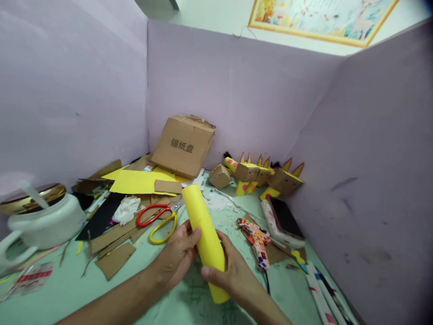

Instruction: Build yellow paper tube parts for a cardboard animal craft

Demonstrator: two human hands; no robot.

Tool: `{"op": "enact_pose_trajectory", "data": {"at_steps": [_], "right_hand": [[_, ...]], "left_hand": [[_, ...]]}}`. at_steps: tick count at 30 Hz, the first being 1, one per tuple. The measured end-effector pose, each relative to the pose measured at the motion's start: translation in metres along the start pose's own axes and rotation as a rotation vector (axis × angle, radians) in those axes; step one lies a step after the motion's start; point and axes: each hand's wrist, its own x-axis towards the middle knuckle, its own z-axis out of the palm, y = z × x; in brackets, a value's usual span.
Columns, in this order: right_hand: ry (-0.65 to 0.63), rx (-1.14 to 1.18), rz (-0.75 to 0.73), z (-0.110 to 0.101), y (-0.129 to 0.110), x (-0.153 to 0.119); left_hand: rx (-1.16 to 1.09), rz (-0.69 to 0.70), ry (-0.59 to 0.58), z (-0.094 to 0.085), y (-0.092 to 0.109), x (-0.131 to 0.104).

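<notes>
A yellow paper tube is held tilted over the table, its upper end leaning left and away from me. My left hand grips its left side, thumb on the front and fingers going behind it. Lower on the right side, my right hand is closed round the tube with the thumb across the front. Scissors with one red and one yellow handle lie just left of the tube, their blade tips hidden behind it.
Yellow sheets and cardboard scraps lie left, near a white mug. A cardboard box leans at the back. Right are cardboard-and-yellow figures, a patterned glue gun, a phone and markers. Lilac panels surround the table.
</notes>
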Motion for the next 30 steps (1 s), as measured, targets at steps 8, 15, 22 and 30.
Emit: {"op": "enact_pose_trajectory", "data": {"at_steps": [8,15,22,30], "right_hand": [[-0.093,-0.345,-0.028,-0.028,-0.002,-0.008],[-0.102,-0.562,-0.112,-0.035,0.001,-0.008],[-0.039,-0.746,-0.022,-0.032,-0.004,-0.012],[0.165,-0.421,0.127,-0.036,0.002,-0.001]], "left_hand": [[0.215,0.139,0.243,-0.020,0.034,0.019],[0.700,-0.164,0.211,-0.031,0.058,0.023],[0.660,-0.083,0.137,-0.028,0.056,0.022],[1.031,0.226,0.379,-0.040,0.091,0.023]]}}
